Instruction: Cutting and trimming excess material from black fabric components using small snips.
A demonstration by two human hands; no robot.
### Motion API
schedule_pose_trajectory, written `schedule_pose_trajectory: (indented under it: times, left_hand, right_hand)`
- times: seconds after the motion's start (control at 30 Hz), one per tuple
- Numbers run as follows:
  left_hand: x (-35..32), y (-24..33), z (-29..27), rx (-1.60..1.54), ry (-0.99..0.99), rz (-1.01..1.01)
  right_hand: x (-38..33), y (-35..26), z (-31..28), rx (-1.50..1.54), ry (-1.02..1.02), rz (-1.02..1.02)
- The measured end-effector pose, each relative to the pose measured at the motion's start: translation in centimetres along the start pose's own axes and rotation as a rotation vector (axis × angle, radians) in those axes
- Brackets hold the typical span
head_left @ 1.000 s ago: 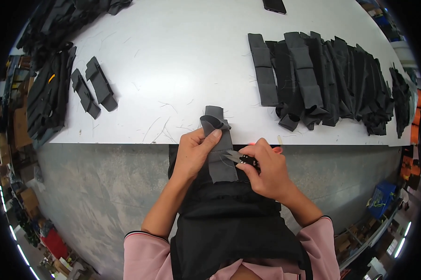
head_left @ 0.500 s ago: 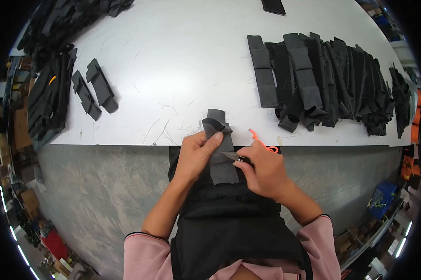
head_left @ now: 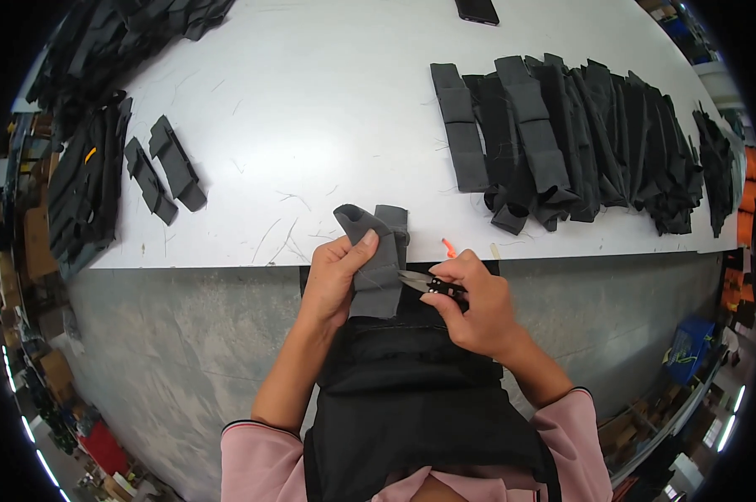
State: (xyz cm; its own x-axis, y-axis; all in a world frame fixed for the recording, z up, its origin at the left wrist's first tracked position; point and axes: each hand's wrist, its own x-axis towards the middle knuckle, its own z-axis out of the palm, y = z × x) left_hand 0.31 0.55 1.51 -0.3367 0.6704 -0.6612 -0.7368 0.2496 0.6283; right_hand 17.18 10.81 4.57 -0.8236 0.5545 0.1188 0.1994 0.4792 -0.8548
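My left hand [head_left: 334, 280] pinches a dark grey fabric strip [head_left: 376, 289] at the table's front edge, thumb on top. The strip's upper end curls over to the left, and another flat part of it stands up behind. In my right hand [head_left: 485, 311] is a pair of black-handled thread snips [head_left: 443, 287], gripped between thumb and fingers. Its pointed metal blades reach the strip's right edge; whether they touch the fabric I cannot tell. A bright orange cord [head_left: 449, 248] shows just beyond my right hand, partly hidden by it.
A row of dark fabric strips [head_left: 554, 142] lies at the right of the white table [head_left: 311, 109]. Two small strips [head_left: 175, 163] and dark fabric piles [head_left: 89, 180] lie at the left. Loose threads [head_left: 282, 238] are scattered near the edge. A phone [head_left: 477, 10] lies at the back.
The strip has been turned and its upper end now bends leftward. My left hand has shifted slightly left. The snips' blades have moved from over the strip to its right edge.
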Motion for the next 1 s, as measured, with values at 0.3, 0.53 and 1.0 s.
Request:
schedule_pose_trajectory:
  times: [0.3,0.53,1.0]
  left_hand:
    - [0.2,0.1,-0.4,-0.058,-0.051,-0.037]
    - [0.4,1.4,0.6,-0.075,0.025,0.128]
    - [1.8,3.9,0.1,-0.071,-0.237,0.246]
  right_hand:
    - [-0.1,0.3,1.4,0.201,0.073,0.056]
    - [2.4,0.0,0.5,0.598,-0.034,0.325]
    - [7.9,0.0,2.0,1.037,-0.03,0.579]
